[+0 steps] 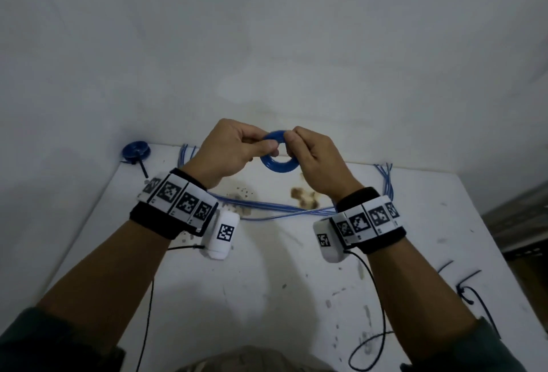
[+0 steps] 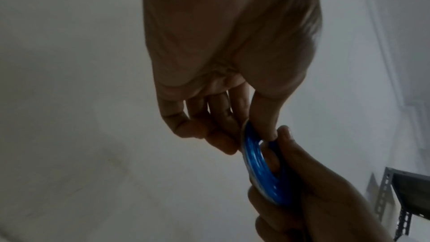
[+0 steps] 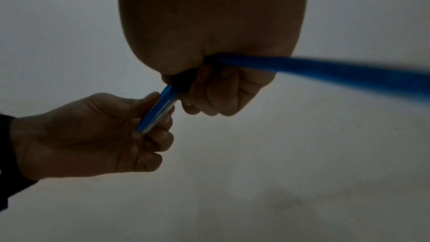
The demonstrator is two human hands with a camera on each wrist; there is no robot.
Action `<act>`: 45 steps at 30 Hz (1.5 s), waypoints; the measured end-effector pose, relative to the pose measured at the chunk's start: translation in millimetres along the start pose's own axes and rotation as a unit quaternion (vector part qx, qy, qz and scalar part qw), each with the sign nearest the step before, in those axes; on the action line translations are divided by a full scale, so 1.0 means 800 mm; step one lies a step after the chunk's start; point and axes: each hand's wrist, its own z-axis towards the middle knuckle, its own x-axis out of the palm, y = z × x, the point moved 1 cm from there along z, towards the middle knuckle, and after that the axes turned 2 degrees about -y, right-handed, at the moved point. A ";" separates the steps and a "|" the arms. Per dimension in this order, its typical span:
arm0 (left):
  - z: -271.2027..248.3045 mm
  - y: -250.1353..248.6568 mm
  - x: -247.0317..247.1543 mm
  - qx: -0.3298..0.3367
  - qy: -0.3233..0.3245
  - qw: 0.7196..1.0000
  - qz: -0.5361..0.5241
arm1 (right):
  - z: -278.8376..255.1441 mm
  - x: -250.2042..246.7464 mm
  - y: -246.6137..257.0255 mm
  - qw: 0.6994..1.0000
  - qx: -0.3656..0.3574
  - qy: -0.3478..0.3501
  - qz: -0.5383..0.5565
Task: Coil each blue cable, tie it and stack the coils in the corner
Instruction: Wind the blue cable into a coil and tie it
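At the centre of the head view the left hand (image 1: 228, 149) and right hand (image 1: 311, 152) pinch the top of a small blue coil (image 1: 274, 158), held above the table (image 1: 267, 268); it looks light and springy, likely to unwind; best gripped across all turns together.

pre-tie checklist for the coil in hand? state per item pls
1. Small round blue cable coil gripped by both the left hand and right hand: ok.
2. Coil wound up fully: not ok; a blue strand runs off from the right hand.
3. Tie on this coil: cannot tell.
4. Dark loose ties on the white table, right side: ok.
5. Tied coil already in the far left corner: ok.
6. Straight blue cables still uncoiled: not ok.
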 end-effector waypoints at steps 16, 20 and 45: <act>-0.008 0.012 0.004 -0.035 0.051 0.998 0.013 | 0.002 0.018 -0.009 1.000 0.016 -0.001 -0.017; 0.000 0.008 0.011 0.021 -0.050 0.998 -0.029 | 0.005 0.016 -0.005 0.994 0.032 -0.102 0.031; 0.006 0.014 0.022 -0.015 -0.023 0.996 -0.086 | 0.006 0.022 -0.004 0.982 0.053 -0.151 0.102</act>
